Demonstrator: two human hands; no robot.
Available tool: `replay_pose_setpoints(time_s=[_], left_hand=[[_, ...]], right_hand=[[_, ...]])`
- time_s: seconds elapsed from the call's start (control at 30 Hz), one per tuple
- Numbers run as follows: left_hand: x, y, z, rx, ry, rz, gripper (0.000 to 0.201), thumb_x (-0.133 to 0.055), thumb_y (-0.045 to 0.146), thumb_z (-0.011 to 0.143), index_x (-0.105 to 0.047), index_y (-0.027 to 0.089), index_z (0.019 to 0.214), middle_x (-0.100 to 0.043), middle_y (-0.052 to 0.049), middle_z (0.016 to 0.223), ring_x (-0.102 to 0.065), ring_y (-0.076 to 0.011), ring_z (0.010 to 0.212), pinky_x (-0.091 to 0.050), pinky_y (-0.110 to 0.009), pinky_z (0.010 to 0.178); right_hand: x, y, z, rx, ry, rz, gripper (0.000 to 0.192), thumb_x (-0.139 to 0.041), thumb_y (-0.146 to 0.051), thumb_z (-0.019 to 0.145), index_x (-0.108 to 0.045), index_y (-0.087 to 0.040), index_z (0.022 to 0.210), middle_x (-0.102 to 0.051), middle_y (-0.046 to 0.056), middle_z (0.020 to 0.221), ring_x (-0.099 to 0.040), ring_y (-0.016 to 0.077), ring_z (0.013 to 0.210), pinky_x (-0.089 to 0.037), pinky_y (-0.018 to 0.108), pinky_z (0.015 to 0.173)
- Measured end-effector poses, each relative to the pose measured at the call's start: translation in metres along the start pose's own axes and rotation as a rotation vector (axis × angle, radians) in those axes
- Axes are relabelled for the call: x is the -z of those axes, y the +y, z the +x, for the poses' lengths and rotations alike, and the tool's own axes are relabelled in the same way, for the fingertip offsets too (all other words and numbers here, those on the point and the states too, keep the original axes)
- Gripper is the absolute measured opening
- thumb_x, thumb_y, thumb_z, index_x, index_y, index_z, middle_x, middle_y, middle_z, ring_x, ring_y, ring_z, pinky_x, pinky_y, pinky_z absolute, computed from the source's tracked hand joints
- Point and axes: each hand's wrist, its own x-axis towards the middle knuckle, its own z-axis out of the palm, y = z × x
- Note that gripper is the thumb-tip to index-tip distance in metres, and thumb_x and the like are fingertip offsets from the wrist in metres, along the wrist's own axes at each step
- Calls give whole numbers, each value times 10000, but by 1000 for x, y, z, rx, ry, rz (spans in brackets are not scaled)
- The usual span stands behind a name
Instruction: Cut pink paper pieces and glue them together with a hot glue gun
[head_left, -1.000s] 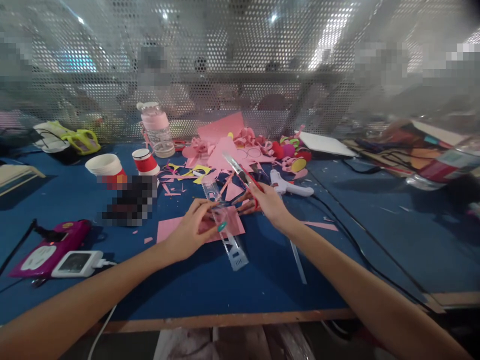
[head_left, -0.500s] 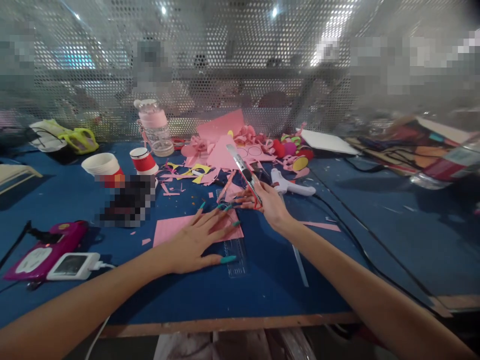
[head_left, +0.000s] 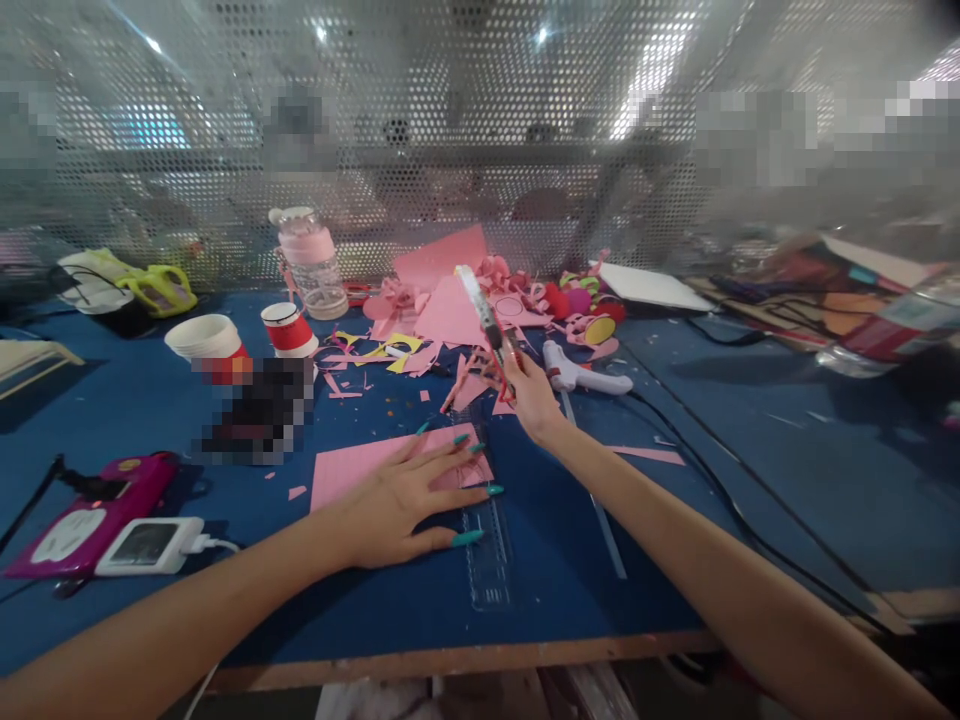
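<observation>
My left hand point(head_left: 401, 500) lies flat with its fingers spread over a pink sheet point(head_left: 341, 465) on the blue table. Under its fingertips and thumb, a clear plastic ruler point(head_left: 491, 575) runs along the sheet's right edge, its near end sticking out toward me. My right hand point(head_left: 536, 400) is closed around a utility knife point(head_left: 491, 335), raised beyond the ruler's far end, with the blade end pointing up and away. Several of its fingers are hidden or blurred against the pink scraps behind.
Pink offcuts point(head_left: 450, 315) pile up at the back. A white glue gun point(head_left: 581, 372) with a black cord lies right of my right hand, near a thin clear stick point(head_left: 606, 535). Paper cups point(head_left: 289, 332), a bottle point(head_left: 311, 265) and a purple power bank point(head_left: 97, 510) stand or lie left.
The ruler has slid toward me, so more of its near end shows. My left hand has shifted slightly nearer and right. My right hand still grips the knife, its blade tilted a little differently.
</observation>
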Motion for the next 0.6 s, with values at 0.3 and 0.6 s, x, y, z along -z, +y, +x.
replay_pose_setpoints(time_s=[0.3,0.6], left_hand=[[-2,1,1,-14,26,0,478,-480,357,903,-399,315,1372,-305,-74,1488,-240,-253,1383,-115,-525,1120],[-1,-5,-2,123,80,71,526,-500,458,882,-322,450,1376,-283,-49,1500,-287,-329,1353,-207,-602,1062]], right_hand=[[-4,-18,-14,103,-166,-416,354,-436,-505,862,-581,-196,768,-556,-12,676,-500,140,640,-414,278,658],[0,-15,-16,136,55,-118,325,-487,-547,833,-561,-231,809,-585,-5,737,-514,131,625,-435,264,581]])
